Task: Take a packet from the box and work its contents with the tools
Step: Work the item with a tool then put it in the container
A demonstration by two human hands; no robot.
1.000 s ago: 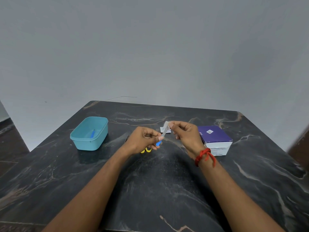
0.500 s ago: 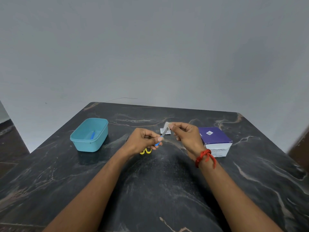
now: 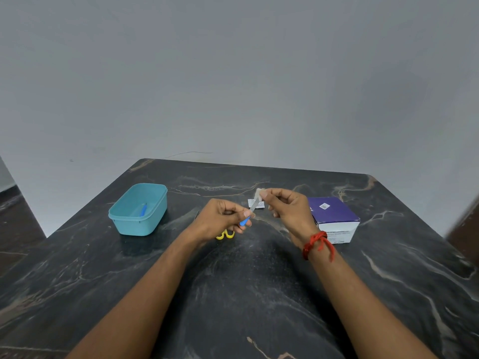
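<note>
Both hands are raised just above the dark marble table (image 3: 246, 294), close together but not touching.

The left hand (image 3: 223, 220) has its fingers curled round the blue end of a slim blue-handled tool (image 3: 251, 213). The tool's pale shaft slants up and away toward the right hand (image 3: 290, 211).

The right hand pinches a small white piece (image 3: 258, 193) between thumb and forefinger, held at the tool's upper tip. Whether tip and piece actually touch cannot be told.

A flat white packet (image 3: 255, 204) lies on the table just beyond the gap between the hands, partly hidden by the shaft. The purple-topped box (image 3: 333, 215) sits just outside the right hand, beside the wrist, which wears a red thread (image 3: 316, 242).

Yellow scissor handles (image 3: 225, 234) show just under the left hand. A teal tub (image 3: 129, 224) stands well outside the left hand, with a small blue item (image 3: 143, 209) lying in it.
</note>
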